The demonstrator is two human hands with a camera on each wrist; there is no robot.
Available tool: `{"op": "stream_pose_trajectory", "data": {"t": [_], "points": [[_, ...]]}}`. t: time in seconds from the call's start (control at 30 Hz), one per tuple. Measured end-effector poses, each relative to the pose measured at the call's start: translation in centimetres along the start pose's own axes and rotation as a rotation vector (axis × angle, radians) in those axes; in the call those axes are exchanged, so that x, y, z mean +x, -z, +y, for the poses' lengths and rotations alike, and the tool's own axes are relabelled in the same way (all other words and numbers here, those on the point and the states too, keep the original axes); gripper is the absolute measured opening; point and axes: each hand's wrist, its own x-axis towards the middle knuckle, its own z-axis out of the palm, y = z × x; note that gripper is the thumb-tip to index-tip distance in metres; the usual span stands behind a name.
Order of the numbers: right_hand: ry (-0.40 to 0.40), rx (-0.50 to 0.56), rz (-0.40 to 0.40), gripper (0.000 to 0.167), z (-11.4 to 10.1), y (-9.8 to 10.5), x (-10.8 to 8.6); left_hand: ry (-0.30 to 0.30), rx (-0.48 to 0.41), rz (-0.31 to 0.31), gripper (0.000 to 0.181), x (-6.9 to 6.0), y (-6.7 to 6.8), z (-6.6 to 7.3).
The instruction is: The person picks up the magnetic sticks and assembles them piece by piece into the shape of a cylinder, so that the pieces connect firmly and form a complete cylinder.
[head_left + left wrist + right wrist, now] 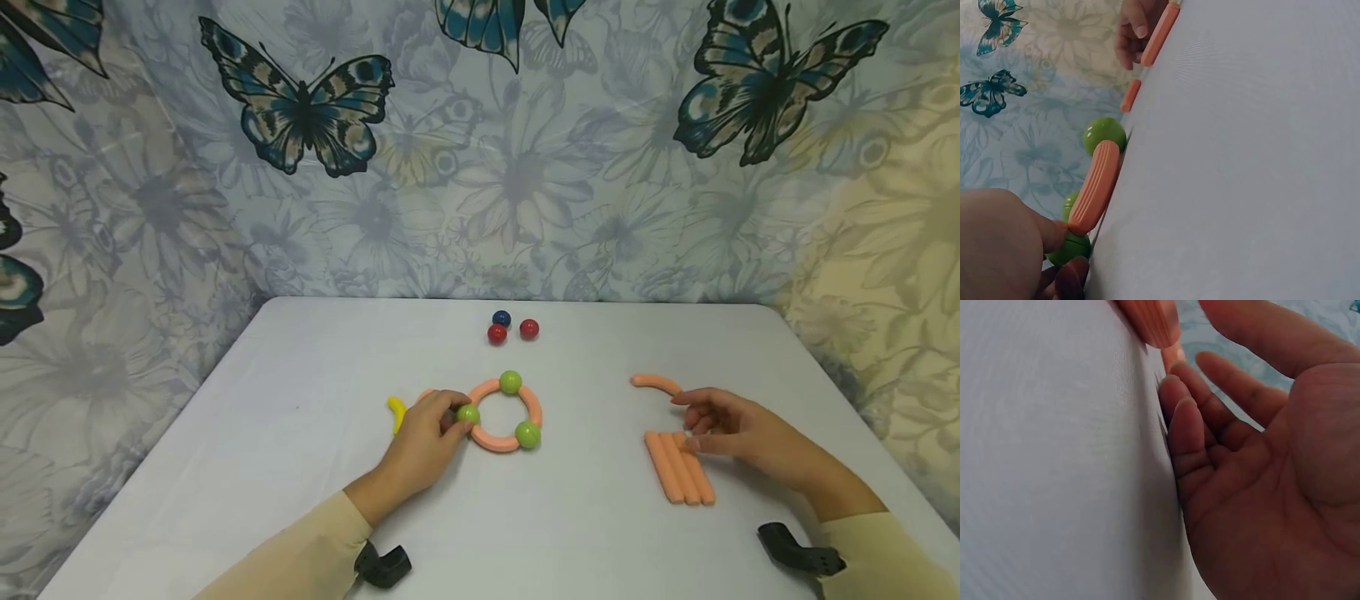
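In the head view, my left hand (422, 440) pinches a green ball (468, 414) at the left of a ring. This ring joins curved orange pieces (495, 442) with two other green balls, one at the top (511, 382) and one at lower right (528, 434). Its thumb lies by an orange curved piece (1099, 187) in the left wrist view. My right hand (738, 429) is over the table with thumb and forefinger apart. Near its forefinger lies a loose curved orange piece (654, 382); contact is unclear. Several straight orange sticks (671, 471) lie side by side beneath the thumb.
Two red balls (528, 329) and a dark blue ball (502, 318) sit towards the back of the white table (345, 333). Left of the ring lies a yellow curved piece (396, 413). Another orange piece (425, 393) is mostly hidden behind my left hand. Patterned cloth walls surround the table.
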Motion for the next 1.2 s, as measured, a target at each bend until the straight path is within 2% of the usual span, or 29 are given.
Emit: {"op": "stream_pose_trajectory", "data": {"t": [0.1, 0.27, 0.4, 0.6, 0.77, 0.9, 1.0, 1.1, 1.2], "points": [[-0.004, -0.067, -0.035, 0.052, -0.3, 0.1, 0.1, 0.006, -0.014, 0.0, 0.026, 0.3, -0.1, -0.3], [-0.02, -0.145, -0.04, 0.047, -0.8, 0.0, 0.3, 0.02, -0.034, -0.009, 0.027, 0.5, -0.2, -0.6], [-0.089, -0.209, -0.019, 0.041, -1.4, -0.3, 0.5, 0.027, -0.043, -0.007, 0.026, 0.5, -0.2, -0.7], [-0.148, -0.41, 0.029, 0.033, -2.4, -0.8, 1.0, 0.038, -0.053, -0.006, 0.027, 0.7, -0.3, -1.0], [-0.189, -0.494, 0.073, 0.038, -2.8, -0.6, 1.2, 0.044, -0.068, -0.004, 0.026, 0.7, -0.2, -1.1], [-0.222, -0.436, 0.126, 0.049, -2.9, -0.2, 1.0, 0.058, -0.078, 0.0, 0.025, 0.7, -0.2, -1.1], [-0.228, -0.339, 0.163, 0.049, -3.1, -0.3, 0.8, 0.078, -0.084, 0.004, 0.024, 0.7, -0.2, -1.0], [-0.187, -0.241, 0.182, 0.042, -3.5, -0.7, 0.8, 0.092, -0.093, 0.008, 0.023, 0.7, -0.1, -0.9], [-0.104, -0.144, 0.193, 0.033, -3.8, -1.2, 0.9, 0.098, -0.099, 0.01, 0.023, 0.7, -0.1, -0.9]]}}
